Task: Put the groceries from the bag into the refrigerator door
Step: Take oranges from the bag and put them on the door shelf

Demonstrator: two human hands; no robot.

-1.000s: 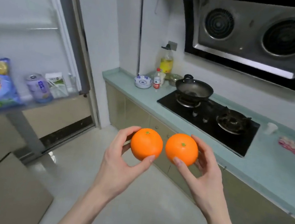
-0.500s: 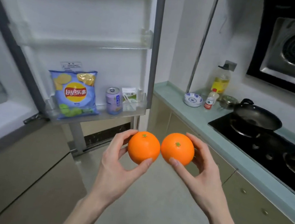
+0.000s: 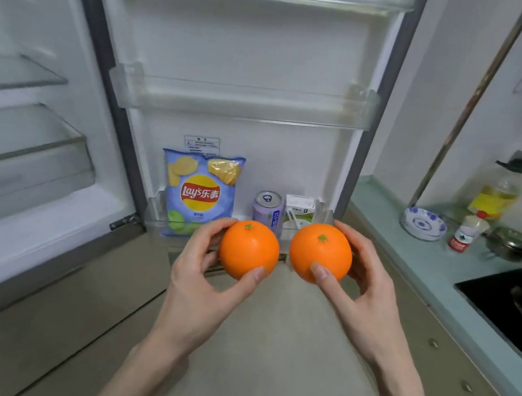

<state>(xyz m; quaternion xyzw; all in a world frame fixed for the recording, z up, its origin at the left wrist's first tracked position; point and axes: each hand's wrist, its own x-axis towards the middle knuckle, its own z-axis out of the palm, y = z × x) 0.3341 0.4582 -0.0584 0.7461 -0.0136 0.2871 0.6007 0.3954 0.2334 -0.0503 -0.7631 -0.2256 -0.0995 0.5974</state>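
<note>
My left hand grips one orange and my right hand grips a second orange. Both are held side by side, just in front of the lowest shelf of the open refrigerator door. On that shelf stand a blue bag of chips, a purple can and a small white-and-green carton. The oranges cover the lower parts of the can and the carton. The middle door shelf holds nothing. No bag is in view.
The refrigerator's inside with glass shelves lies to the left. To the right runs a pale green counter with a patterned bowl, a small bottle, an oil bottle and a black hob. Tan cabinet fronts sit below.
The view has swung left from the stove to face the open door. Both hands, each holding its orange, have come up close to the lowest door shelf.
</note>
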